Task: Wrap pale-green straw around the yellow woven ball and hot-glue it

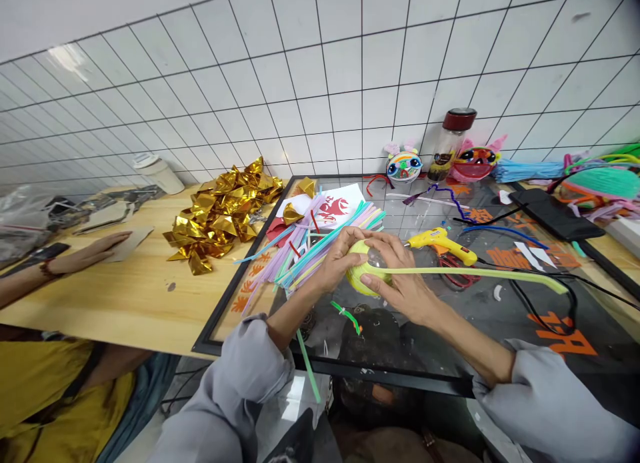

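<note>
Both my hands are wrapped round a yellow-green ball point(361, 276) held over the glass panel point(440, 356). My left hand point(337, 262) cups it from the left with curled fingers. My right hand point(400, 276) covers its right side and presses a long yellow-green fuzzy stem point(490, 274) against it; the stem runs out to the right. Just behind my hands lies a fan of pastel fuzzy stems point(320, 246). A yellow glue gun point(443, 242) rests to the right of my hands.
A heap of gold foil pieces point(223, 213) lies on the wooden table point(125, 296). Another person's hand point(83, 253) rests flat at the left. Two small craft masks point(404, 164), a jar point(453, 143), black cables point(535, 303) and more stems sit at the back right.
</note>
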The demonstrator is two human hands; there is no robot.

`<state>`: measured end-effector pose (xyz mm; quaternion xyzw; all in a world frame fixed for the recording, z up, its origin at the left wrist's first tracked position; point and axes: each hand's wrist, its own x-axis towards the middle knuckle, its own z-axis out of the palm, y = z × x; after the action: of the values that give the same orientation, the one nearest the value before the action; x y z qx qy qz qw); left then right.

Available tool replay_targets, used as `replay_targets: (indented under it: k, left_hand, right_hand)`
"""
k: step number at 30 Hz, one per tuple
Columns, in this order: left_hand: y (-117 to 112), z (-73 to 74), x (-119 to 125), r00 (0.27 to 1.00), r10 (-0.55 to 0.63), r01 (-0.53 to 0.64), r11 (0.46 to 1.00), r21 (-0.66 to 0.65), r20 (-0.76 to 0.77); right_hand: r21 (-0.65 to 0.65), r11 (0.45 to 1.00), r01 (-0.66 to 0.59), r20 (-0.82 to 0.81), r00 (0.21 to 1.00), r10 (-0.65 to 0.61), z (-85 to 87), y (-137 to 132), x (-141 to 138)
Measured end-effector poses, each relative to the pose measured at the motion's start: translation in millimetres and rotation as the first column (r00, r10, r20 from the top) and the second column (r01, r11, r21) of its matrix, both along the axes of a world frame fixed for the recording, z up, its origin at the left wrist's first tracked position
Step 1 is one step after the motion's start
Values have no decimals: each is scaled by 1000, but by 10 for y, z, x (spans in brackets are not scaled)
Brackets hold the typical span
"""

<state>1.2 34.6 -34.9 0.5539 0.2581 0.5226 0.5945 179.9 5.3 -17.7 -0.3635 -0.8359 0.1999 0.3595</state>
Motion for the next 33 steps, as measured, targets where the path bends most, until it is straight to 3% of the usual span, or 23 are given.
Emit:
replay_targets:
  k: [8,11,15,21,33]
  left_hand:
    - [-8,9,-1,1000,25,-25,1000,-7,-7]
    - [-1,-4,3,1000,17,-17,1000,-4,5]
    - [7,-17,5,1000,17,-17,1000,1,7]
    - [-6,5,4,1000,23,-23,1000,-10,-10]
    - [1,-30,15,999,52,-52,999,-9,-6]
  right_hand:
    - [-9,999,-52,-63,997,51,9,-17,2]
    - [-21,1000,-14,-121,993,11,-37,25,23]
    - [-53,998,32,-62,997,-35,-40,40,27]
    - [-24,999,-22,-18,1000,22,38,-21,-5]
    - [-9,1000,19,-162,987,-20,-61,22,31]
